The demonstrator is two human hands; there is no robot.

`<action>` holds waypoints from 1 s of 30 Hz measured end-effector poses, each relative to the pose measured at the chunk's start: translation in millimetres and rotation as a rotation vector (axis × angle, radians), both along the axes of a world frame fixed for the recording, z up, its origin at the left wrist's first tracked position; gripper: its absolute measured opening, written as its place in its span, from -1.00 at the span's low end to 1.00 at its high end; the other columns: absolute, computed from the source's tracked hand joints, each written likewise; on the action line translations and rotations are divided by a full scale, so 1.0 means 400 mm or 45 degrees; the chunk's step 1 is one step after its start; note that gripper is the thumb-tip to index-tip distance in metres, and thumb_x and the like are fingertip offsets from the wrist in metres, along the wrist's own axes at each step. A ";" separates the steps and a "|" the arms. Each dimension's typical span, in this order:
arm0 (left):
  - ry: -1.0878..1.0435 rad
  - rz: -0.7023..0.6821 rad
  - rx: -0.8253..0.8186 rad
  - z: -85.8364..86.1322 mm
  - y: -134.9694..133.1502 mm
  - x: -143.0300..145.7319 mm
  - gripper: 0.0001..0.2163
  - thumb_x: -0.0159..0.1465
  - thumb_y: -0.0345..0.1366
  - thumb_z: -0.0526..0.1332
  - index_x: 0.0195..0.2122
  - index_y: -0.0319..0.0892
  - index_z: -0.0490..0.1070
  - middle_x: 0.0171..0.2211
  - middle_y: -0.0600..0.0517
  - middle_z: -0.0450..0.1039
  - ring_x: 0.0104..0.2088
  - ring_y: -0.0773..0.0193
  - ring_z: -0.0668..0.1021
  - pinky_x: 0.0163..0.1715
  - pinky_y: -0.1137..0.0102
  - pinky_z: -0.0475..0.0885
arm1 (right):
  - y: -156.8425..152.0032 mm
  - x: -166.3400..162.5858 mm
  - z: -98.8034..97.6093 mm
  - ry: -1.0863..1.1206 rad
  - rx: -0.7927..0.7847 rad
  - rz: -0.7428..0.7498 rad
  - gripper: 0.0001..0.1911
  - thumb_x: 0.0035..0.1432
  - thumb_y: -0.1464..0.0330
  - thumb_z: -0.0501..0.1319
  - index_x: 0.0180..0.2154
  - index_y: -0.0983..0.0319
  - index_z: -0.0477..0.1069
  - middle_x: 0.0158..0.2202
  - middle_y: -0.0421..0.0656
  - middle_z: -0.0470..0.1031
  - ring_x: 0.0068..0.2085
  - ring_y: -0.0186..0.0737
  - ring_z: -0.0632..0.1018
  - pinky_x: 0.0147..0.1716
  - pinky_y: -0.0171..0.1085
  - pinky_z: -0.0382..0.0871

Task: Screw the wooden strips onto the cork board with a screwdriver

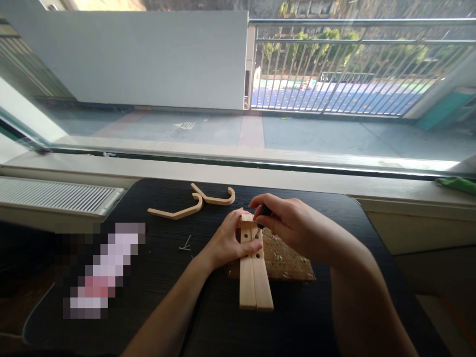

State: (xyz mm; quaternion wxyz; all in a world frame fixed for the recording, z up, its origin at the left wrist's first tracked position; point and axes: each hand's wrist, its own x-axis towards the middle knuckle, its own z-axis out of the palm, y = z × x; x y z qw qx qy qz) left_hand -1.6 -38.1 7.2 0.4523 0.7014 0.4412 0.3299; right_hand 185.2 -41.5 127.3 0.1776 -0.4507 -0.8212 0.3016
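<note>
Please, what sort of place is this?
Probably an indoor workspot beside a large window: a radiator stands left of the black table, and a balcony-like railing shows outside.

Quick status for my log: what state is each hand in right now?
Left hand: closed, holding the paired wooden slats, thumb across them.
Right hand: closed, holding a black-handled screwdriver.
</note>
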 end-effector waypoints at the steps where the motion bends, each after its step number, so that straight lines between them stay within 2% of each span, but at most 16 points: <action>1: -0.004 -0.004 0.004 -0.002 0.000 0.000 -0.49 0.05 -0.20 0.41 0.00 -0.12 0.30 -0.01 -0.07 0.38 0.04 0.02 0.46 0.03 0.14 0.42 | 0.000 -0.001 0.002 -0.012 0.009 -0.016 -0.78 0.35 0.32 0.08 -0.04 0.21 0.40 -0.22 -0.12 0.59 -0.29 -0.24 0.53 -0.31 -0.30 0.30; 8: -0.028 0.007 0.025 -0.010 0.002 0.000 -0.47 0.05 -0.21 0.41 0.02 -0.15 0.29 -0.02 -0.08 0.39 0.04 0.01 0.45 0.06 0.12 0.39 | -0.002 -0.007 -0.001 -0.056 0.085 -0.075 -0.81 0.33 0.30 0.12 -0.11 0.21 0.44 -0.31 -0.18 0.57 -0.37 -0.29 0.50 -0.38 -0.34 0.24; 16: -0.017 0.015 0.040 -0.002 0.002 0.000 -0.53 0.04 -0.23 0.42 -0.05 -0.16 0.33 -0.04 -0.07 0.40 -0.01 0.04 0.48 0.02 0.17 0.41 | 0.001 -0.010 -0.007 -0.048 0.140 -0.091 -0.86 0.28 0.29 0.20 -0.19 0.20 0.47 -0.42 -0.24 0.54 -0.45 -0.34 0.46 -0.43 -0.35 0.19; 25: -0.016 -0.025 0.013 -0.012 0.003 -0.005 -0.53 0.09 -0.19 0.40 0.00 -0.14 0.32 -0.05 -0.06 0.42 -0.04 0.09 0.50 -0.05 0.24 0.44 | 0.003 -0.021 -0.011 -0.166 0.226 -0.173 -0.81 0.25 0.24 0.24 -0.23 0.22 0.50 -0.49 -0.20 0.51 -0.47 -0.30 0.47 -0.48 -0.32 0.15; 27: -0.025 -0.026 0.009 -0.010 0.002 -0.005 -0.55 0.10 -0.19 0.39 -0.02 -0.14 0.33 -0.07 -0.04 0.42 -0.08 0.11 0.51 -0.08 0.25 0.45 | 0.005 -0.022 -0.012 -0.169 0.263 -0.157 -0.80 0.25 0.24 0.24 -0.18 0.23 0.51 -0.49 -0.20 0.51 -0.47 -0.29 0.48 -0.47 -0.32 0.16; 30: -0.019 -0.021 0.008 -0.002 0.002 -0.002 -0.57 0.09 -0.21 0.39 -0.05 -0.15 0.34 -0.11 -0.03 0.42 -0.12 0.13 0.51 -0.11 0.27 0.45 | 0.010 -0.021 -0.018 -0.138 0.322 -0.129 -0.68 0.26 0.24 0.24 0.00 0.22 0.45 -0.48 -0.21 0.51 -0.48 -0.29 0.48 -0.47 -0.33 0.16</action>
